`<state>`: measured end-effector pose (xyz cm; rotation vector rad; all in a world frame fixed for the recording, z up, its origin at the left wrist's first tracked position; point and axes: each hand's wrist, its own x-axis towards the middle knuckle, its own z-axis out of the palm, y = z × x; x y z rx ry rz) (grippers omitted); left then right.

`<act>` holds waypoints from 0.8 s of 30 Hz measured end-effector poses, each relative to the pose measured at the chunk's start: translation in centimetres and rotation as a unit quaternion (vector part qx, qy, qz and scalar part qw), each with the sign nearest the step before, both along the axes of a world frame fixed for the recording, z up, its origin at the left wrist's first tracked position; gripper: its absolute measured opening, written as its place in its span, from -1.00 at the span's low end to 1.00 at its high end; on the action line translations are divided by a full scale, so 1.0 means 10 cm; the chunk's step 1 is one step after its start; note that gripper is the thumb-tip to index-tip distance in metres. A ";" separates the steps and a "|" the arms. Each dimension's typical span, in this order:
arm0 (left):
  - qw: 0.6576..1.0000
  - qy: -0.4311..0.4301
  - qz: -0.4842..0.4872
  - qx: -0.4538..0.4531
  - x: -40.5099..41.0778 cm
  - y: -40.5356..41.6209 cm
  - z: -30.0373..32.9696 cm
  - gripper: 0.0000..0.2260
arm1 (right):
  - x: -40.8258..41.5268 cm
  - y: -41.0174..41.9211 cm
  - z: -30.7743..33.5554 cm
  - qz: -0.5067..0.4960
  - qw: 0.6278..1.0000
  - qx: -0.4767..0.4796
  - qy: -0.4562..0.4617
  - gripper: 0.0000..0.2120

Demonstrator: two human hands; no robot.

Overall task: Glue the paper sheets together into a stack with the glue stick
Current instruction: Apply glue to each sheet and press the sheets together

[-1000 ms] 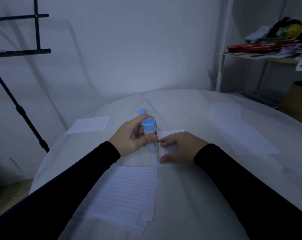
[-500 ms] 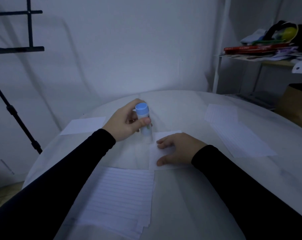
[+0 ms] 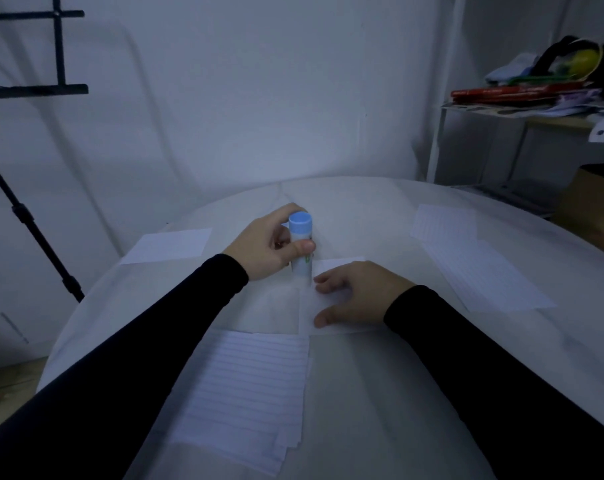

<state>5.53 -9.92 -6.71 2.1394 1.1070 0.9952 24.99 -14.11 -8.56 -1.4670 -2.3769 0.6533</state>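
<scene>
My left hand (image 3: pixel 271 245) grips a glue stick (image 3: pixel 301 247) with a blue end up, held upright with its lower end at the far left corner of a small white sheet (image 3: pixel 335 266). My right hand (image 3: pixel 354 294) lies flat on that sheet with fingers spread, pressing it to the round white table (image 3: pixel 380 393). A fanned stack of lined sheets (image 3: pixel 248 393) lies nearer to me, partly under my left sleeve. More lined sheets (image 3: pixel 473 265) lie to the right.
One blank sheet (image 3: pixel 169 245) lies at the table's far left. A black stand (image 3: pixel 27 216) rises at the left beside the table. A white shelf (image 3: pixel 535 112) with books and clutter stands at the right, with a brown box (image 3: pixel 591 206) below.
My left hand with the glue stick went from the sheet's near left edge up to its far left corner. The cap that stood behind is hidden now. My right hand stayed put.
</scene>
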 end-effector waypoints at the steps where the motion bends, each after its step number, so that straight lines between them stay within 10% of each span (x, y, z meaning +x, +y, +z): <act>1: 1.000 0.009 0.011 0.008 -0.01 0.04 0.01 -0.73 | 0.00 0.00 0.00 0.001 1.000 0.001 0.001 -0.41; 12: 0.996 0.039 0.082 0.022 0.01 0.27 0.05 -0.73 | 0.01 0.03 -0.03 0.012 1.000 0.003 -0.006 -0.40; 18: 0.967 -0.159 0.174 0.100 -0.20 0.16 0.21 -0.91 | -0.03 0.04 -0.12 -0.006 0.999 0.038 0.003 -0.38; 24: 0.899 -0.355 0.232 -0.112 -0.45 0.00 0.23 -0.90 | -0.10 0.03 -0.10 0.000 0.993 0.114 -0.009 -0.50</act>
